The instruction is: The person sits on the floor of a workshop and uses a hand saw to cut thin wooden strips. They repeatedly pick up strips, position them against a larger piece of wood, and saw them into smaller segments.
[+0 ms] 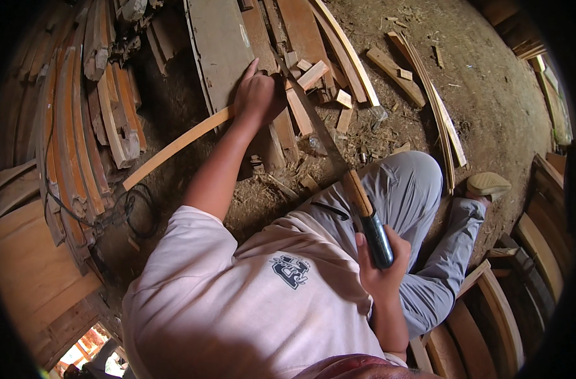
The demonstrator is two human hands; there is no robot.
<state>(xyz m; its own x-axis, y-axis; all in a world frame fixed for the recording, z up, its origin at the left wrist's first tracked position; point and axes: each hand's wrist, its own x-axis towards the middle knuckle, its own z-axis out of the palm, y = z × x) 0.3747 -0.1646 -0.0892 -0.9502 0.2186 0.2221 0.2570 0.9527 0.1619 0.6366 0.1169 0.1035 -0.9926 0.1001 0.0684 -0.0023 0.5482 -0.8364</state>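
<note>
My right hand (pixel 385 259) is wrapped round the dark handle of a handsaw (pixel 322 134), close to my bent knee. Its long blade slants up and away to the left, with the far part lying across a narrow wooden strip (pixel 184 144). Stretched forward, my left hand (pixel 259 96) presses on and grips that strip just left of the blade, index finger pointing out along a wide grey-brown board (pixel 221 54). The strip's short end sticks out right of the blade. Whether the teeth are in the wood I cannot tell.
Long planks (pixel 70 136) are stacked on the left, with a dark cable (pixel 136 211) by them. Several offcuts (pixel 343 99) and shavings litter the dirt floor. Thin strips (pixel 430 101) lie to the right, and more lumber (pixel 502 309) stands lower right, near my foot (pixel 488 184).
</note>
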